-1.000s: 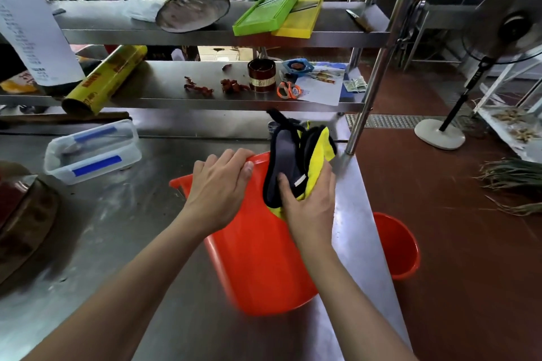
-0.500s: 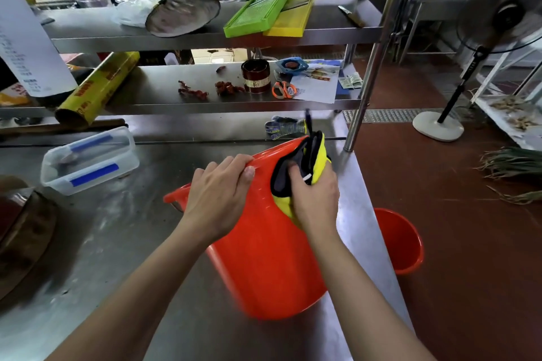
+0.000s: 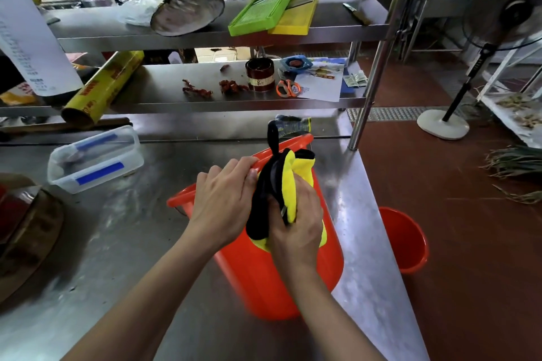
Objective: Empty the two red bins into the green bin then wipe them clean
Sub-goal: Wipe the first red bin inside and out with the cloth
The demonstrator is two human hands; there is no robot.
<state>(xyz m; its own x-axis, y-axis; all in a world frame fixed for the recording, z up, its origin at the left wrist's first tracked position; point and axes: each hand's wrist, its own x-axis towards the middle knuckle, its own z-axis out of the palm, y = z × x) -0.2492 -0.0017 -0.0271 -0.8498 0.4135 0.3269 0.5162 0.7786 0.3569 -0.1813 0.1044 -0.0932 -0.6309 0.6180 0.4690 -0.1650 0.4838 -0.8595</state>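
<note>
1. You are wiping: the red bin point(image 3: 264, 272) is lying tipped on the steel table point(image 3: 146, 243), its mouth turned away from you, while your right hand point(image 3: 296, 231) is clenching a bunched yellow-and-black cloth point(image 3: 281, 184) against the bin's wall just below the rim.
2. Your left hand point(image 3: 223, 199) is curling its fingers over the rim beside the cloth, bracing the bin so it is not rolling.
3. By the look of it the emptying is behind you; the green bin is not showing in view, so that is a judgement only.
4. The second red bin point(image 3: 404, 240) is standing on the floor to the right of the tipped bin, beyond the table's edge, apparently waiting its turn.
5. The next stroke is calling for steady downward pressure along the wall while you are turning the bin to reach unwiped plastic.
6. The table's right edge is running just beside the tipped bin, and an upright post point(image 3: 366, 91) is standing behind it, so room is lying leftward, toward the clear plastic box point(image 3: 93, 161).
</note>
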